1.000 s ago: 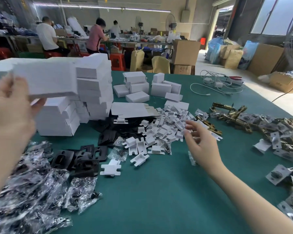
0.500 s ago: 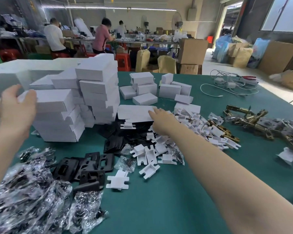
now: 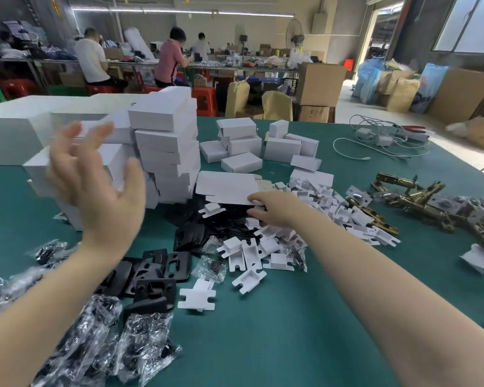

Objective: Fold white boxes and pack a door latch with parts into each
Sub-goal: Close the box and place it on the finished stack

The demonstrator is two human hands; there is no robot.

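Your left hand raised, fingers spread, holding nothing, in front of the box stack, your right hand reaching right of the stack, fingertips pinching the flat blank, latches far right.

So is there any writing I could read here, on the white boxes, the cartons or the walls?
No text can be read.
White boxes: blank faces.
Brown cartons: no print visible.
Yellow sign on the back wall: characters too blurred to read.
Blue sack by the doorway: red marking, too blurred to read.
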